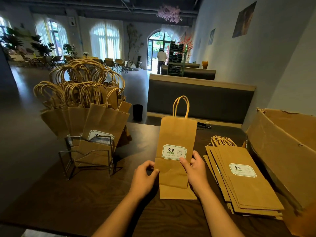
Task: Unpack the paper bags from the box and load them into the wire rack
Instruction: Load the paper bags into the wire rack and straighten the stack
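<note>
From your head view, your left hand (145,177) and right hand (195,170) pinch the lower edges of one flat paper bag (176,147) upright on the surface (95,199), between the filled wire rack (89,158) and the box (287,151).

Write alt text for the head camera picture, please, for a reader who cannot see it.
Two hands, left hand and right hand, hold one flat paper bag upright over a dark table. A wire rack full of bags stands to the left; a stack of bags and an open cardboard box lie to the right.
</note>
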`<action>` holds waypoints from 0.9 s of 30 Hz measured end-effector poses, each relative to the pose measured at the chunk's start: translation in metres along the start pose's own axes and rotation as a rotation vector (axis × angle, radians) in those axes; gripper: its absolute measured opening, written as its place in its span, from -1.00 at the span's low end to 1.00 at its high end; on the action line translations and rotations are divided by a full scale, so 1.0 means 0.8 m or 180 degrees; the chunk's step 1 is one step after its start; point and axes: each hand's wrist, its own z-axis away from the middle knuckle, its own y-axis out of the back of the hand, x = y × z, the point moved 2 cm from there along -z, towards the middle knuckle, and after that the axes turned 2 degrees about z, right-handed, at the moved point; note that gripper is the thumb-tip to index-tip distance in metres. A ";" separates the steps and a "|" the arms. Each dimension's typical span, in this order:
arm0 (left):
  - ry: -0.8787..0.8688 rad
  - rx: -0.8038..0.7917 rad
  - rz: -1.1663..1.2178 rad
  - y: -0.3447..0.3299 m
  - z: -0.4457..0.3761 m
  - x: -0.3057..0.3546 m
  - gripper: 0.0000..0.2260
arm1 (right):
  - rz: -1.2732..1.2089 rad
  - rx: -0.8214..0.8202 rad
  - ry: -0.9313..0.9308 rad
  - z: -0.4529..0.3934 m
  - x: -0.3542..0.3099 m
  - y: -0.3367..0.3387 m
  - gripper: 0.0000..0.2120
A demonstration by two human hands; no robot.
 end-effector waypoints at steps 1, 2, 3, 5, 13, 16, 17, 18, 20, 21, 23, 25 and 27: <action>-0.0036 0.0062 0.0075 0.005 -0.003 0.003 -0.91 | -0.0041 -0.0045 -0.0011 -0.003 -0.003 -0.004 -0.73; -0.0073 0.0100 0.0155 0.011 -0.005 0.008 -0.89 | -0.0025 -0.0084 -0.0036 -0.005 -0.007 -0.007 -0.72; -0.0097 0.0123 0.0210 0.016 -0.008 0.011 -0.90 | 0.0139 -0.0120 -0.0068 -0.009 -0.007 -0.008 -0.73; -0.0095 0.0180 0.0200 0.030 -0.012 0.014 -0.91 | 0.0804 -0.0298 -0.0187 -0.017 -0.008 -0.013 -0.64; 0.0110 0.0707 0.0115 0.062 -0.008 -0.032 -0.82 | 0.3927 -0.0537 -0.0990 -0.018 0.010 -0.016 0.15; 0.0083 0.0753 0.0160 0.063 -0.005 -0.034 -0.81 | 0.3716 -0.0471 -0.1066 -0.034 0.014 -0.012 0.22; 0.0062 0.0777 0.0169 0.062 -0.005 -0.033 -0.81 | 0.3613 -0.0453 -0.1103 -0.038 0.014 -0.011 0.27; 0.0050 0.0797 0.0187 0.061 -0.006 -0.033 -0.81 | 0.3488 -0.0444 -0.1118 -0.041 0.015 -0.010 0.31; 0.0062 0.0828 0.0210 0.061 -0.006 -0.030 -0.80 | 0.3181 -0.0363 -0.1096 -0.042 0.015 -0.009 0.29; 0.0072 0.0841 0.0218 0.061 -0.005 -0.030 -0.80 | 0.3002 -0.0237 -0.1111 -0.043 0.017 -0.008 0.25; 0.0092 0.0869 0.0238 0.062 -0.004 -0.030 -0.81 | 0.2766 -0.0015 -0.1090 -0.040 0.020 -0.007 0.06; 0.0108 0.0944 0.0273 0.064 -0.003 -0.030 -0.83 | 0.2639 0.0045 -0.1009 -0.040 0.026 -0.004 -0.23; 0.0110 0.1048 0.0385 0.066 -0.002 -0.032 -0.83 | 0.2145 0.0048 -0.0924 -0.039 0.029 -0.002 -0.48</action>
